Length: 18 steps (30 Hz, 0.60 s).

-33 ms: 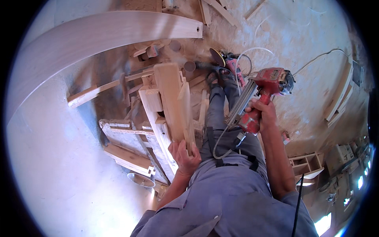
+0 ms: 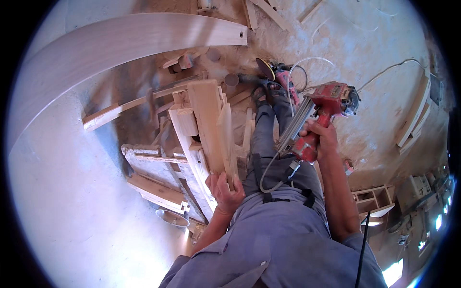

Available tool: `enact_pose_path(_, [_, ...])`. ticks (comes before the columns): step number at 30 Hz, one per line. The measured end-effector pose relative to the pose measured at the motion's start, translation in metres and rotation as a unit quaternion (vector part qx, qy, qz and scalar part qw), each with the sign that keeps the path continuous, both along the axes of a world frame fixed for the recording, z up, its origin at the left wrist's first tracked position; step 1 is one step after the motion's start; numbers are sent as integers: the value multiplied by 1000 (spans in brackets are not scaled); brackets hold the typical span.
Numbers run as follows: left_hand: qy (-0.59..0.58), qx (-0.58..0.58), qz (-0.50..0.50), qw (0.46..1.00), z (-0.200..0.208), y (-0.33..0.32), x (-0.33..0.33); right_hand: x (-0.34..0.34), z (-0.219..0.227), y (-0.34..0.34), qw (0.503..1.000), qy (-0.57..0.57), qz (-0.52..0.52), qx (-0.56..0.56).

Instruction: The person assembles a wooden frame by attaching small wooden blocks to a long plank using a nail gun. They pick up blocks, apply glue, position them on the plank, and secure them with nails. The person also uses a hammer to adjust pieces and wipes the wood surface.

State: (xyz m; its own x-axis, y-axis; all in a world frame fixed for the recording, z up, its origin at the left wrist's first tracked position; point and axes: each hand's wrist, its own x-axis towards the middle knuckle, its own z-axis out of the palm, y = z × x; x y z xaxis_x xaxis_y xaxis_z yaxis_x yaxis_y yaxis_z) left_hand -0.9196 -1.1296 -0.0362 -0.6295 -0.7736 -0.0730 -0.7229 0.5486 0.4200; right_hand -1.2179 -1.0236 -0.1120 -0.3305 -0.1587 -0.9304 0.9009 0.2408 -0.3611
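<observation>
My right hand (image 2: 322,136) is wrapped round the grip of a red nail gun (image 2: 331,98), raised to the right of my legs. Its long grey magazine slants down to the left, and a hose bends from the base of the handle. Closed over the near end of a wooden board (image 2: 207,125) is my left hand (image 2: 225,192), its fingers on top. That board lies lengthwise on a stack of pale timber pieces (image 2: 185,137). A narrower strip (image 2: 224,134) runs along its right side, also by my left hand.
A red angle grinder (image 2: 285,84) with a disc lies by my feet. One big curved wooden panel (image 2: 129,41) arches across the far left. Hoses (image 2: 389,67) trail over the dusty floor, and a wooden compartment frame (image 2: 374,199) stands at right.
The far end of the board has shifted slightly toward me. Both hands keep their holds, and the nail gun stays almost where it was.
</observation>
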Motion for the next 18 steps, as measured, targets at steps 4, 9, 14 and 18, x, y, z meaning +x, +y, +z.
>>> enact_pose_path(4, [-1,10,4,1000,-1,5,12,1,-10,12,1000,16,-26,-4])
enact_pose_path(9, [1,-10,4,1000,1,0,7,-8,-11,8,999,4,-8,32])
enact_pose_path(14, [-4,-8,23,1000,4,-14,-2,-10,-22,17,999,37,28,15])
enact_pose_path(18, [-17,-28,67,997,12,-42,-32,-11,-17,12,996,58,61,29])
